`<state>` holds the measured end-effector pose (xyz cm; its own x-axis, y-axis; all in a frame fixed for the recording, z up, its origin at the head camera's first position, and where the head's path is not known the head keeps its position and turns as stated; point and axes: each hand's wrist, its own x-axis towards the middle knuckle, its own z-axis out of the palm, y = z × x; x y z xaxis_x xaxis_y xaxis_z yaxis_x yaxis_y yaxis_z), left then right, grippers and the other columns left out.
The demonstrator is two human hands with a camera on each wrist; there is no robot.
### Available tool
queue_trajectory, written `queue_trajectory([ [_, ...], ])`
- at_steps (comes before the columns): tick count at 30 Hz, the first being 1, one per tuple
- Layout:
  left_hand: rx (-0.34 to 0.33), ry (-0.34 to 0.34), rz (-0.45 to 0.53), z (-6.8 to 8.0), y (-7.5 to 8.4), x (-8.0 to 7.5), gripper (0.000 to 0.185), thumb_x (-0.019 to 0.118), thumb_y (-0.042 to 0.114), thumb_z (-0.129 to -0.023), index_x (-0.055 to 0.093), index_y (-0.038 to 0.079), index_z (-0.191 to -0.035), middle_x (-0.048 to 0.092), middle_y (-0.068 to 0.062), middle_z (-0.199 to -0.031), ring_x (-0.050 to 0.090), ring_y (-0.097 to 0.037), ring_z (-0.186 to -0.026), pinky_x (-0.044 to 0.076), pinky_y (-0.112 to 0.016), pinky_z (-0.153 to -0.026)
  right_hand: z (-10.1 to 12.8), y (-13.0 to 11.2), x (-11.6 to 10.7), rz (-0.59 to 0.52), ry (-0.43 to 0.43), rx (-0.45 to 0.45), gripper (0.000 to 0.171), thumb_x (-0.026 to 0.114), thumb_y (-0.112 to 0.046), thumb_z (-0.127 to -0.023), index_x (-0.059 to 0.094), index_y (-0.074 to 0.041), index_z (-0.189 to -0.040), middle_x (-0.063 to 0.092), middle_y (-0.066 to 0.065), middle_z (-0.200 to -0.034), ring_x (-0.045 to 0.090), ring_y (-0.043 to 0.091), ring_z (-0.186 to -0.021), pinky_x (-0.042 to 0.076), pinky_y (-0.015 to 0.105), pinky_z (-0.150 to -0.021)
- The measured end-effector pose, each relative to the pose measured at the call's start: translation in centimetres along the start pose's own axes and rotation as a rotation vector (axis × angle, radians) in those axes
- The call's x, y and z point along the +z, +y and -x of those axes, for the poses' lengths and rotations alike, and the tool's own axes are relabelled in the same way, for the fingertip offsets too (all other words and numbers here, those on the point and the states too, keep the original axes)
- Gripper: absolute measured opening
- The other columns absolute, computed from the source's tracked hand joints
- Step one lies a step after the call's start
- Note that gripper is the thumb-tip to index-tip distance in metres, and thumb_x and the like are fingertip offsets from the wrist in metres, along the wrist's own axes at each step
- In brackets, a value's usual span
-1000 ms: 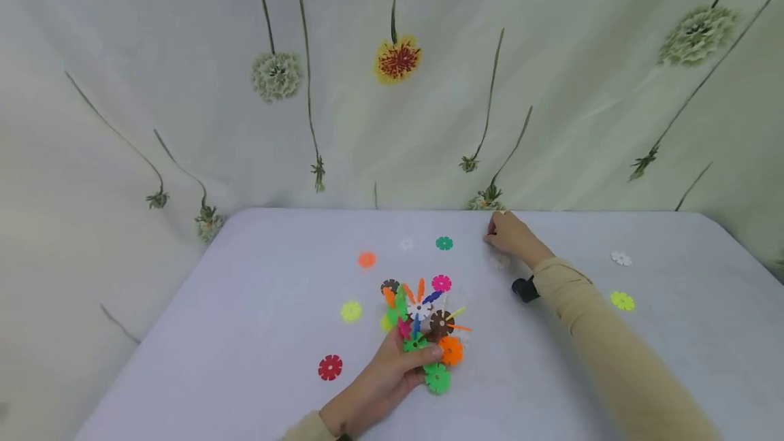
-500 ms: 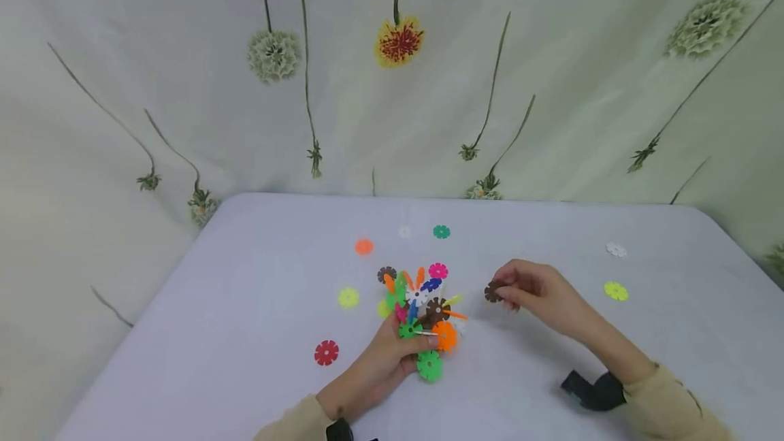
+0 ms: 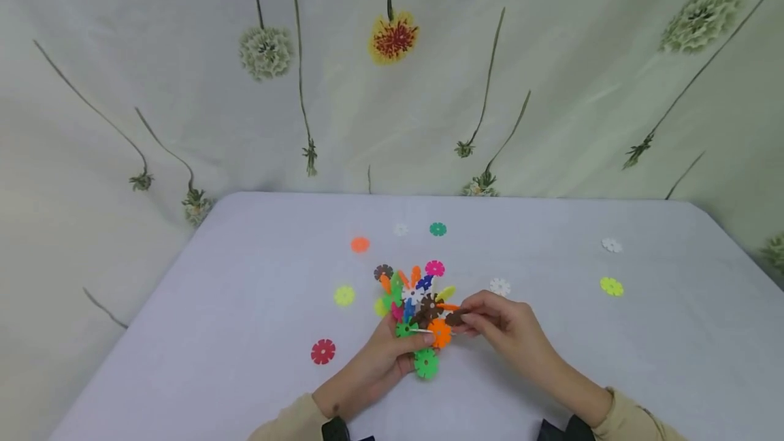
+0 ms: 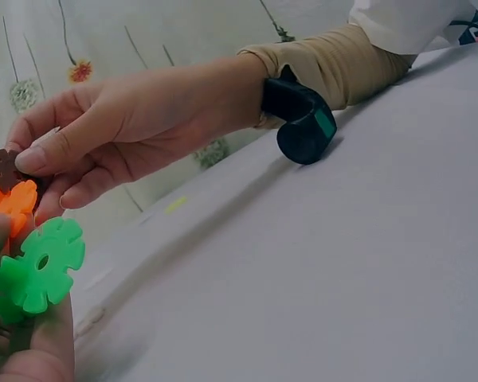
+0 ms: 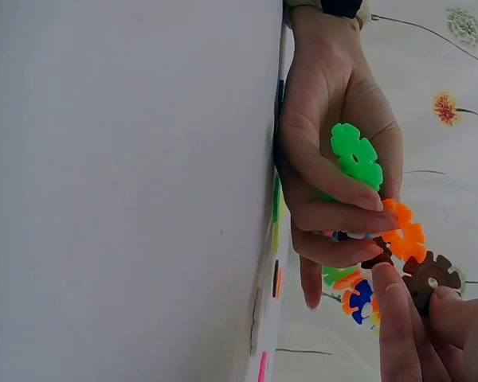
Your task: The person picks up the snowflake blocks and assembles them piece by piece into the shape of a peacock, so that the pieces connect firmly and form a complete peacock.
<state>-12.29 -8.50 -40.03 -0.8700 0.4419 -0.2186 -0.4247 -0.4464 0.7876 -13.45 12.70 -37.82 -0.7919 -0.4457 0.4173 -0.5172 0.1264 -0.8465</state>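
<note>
My left hand (image 3: 382, 359) holds a cluster of interlocked plastic snowflake discs above the table, thumb across its lower part. Green, orange, brown, blue, white and pink discs stick out of it at many angles; a green disc (image 3: 426, 364) hangs lowest. Between thumb and fingers, my right hand (image 3: 514, 335) pinches a single brown disc (image 3: 454, 318) at the cluster's right side. In the right wrist view this brown disc (image 5: 434, 274) sits close against an orange disc (image 5: 404, 235) of the cluster. Whether their slots are engaged, I cannot tell.
Loose discs lie flat on the white table (image 3: 214, 332): a red one (image 3: 322, 352) and a yellow one (image 3: 344, 296) at left, an orange one (image 3: 360, 245) and a green one (image 3: 437, 229) behind, a white one (image 3: 499, 286) at right. Flower-printed cloth hangs behind.
From the table's far side, my right hand has come back toward me with the brown disc, then left to the cluster. My left hand keeps its grip almost in place.
</note>
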Motion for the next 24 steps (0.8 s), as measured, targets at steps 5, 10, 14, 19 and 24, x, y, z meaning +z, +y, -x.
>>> queue_trajectory([
  [5,-0.015,-0.027,-0.003,-0.2,0.2,0.1,0.074,0.059,-0.007,-0.087,0.02,0.013,-0.146,0.044,-0.016,-0.137,0.055,-0.03,-0.11,0.043,-0.041,-0.092,0.1,0.2,0.2,0.04,-0.025,-0.053,0.013,0.057,0.006,-0.089,0.063,0.0,-0.098,0.067,0.01,-0.089,0.067,0.021,-0.073,0.055,0.03,-0.063],
  [10,-0.025,-0.066,0.056,-0.2,0.2,-0.1,0.078,0.057,-0.01,-0.086,0.015,0.015,-0.147,0.038,-0.018,-0.14,0.05,-0.035,-0.115,0.041,-0.043,-0.093,0.3,0.4,0.6,0.056,-0.025,-0.126,0.016,0.058,0.01,-0.086,0.064,0.001,-0.098,0.068,0.009,-0.088,0.066,0.017,-0.071,0.055,0.029,-0.061],
  [14,-0.013,-0.094,0.098,0.1,0.1,-0.3,0.082,0.055,-0.012,-0.086,0.01,0.017,-0.147,0.035,-0.021,-0.142,0.048,-0.039,-0.117,0.041,-0.043,-0.094,0.5,0.5,1.2,0.038,-0.026,-0.149,0.018,0.058,0.012,-0.086,0.065,0.001,-0.098,0.068,0.008,-0.086,0.065,0.016,-0.068,0.055,0.029,-0.059],
  [19,-0.012,-0.052,0.095,0.2,-0.1,-0.2,0.083,0.057,-0.012,-0.085,0.011,0.017,-0.147,0.033,-0.02,-0.142,0.046,-0.036,-0.119,0.041,-0.043,-0.094,0.5,0.4,1.3,0.088,-0.003,-0.15,0.019,0.059,0.01,-0.085,0.066,-0.002,-0.098,0.068,0.005,-0.087,0.063,0.013,-0.067,0.054,0.027,-0.059],
  [24,-0.053,-0.055,0.01,0.2,-0.3,-0.2,0.07,0.059,-0.002,-0.09,0.018,0.012,-0.144,0.046,-0.02,-0.132,0.057,-0.033,-0.106,0.045,-0.045,-0.088,-0.1,0.0,0.7,0.107,-0.06,-0.164,0.02,0.06,0.007,-0.086,0.066,-0.004,-0.102,0.068,0.003,-0.089,0.063,0.01,-0.069,0.054,0.026,-0.061],
])
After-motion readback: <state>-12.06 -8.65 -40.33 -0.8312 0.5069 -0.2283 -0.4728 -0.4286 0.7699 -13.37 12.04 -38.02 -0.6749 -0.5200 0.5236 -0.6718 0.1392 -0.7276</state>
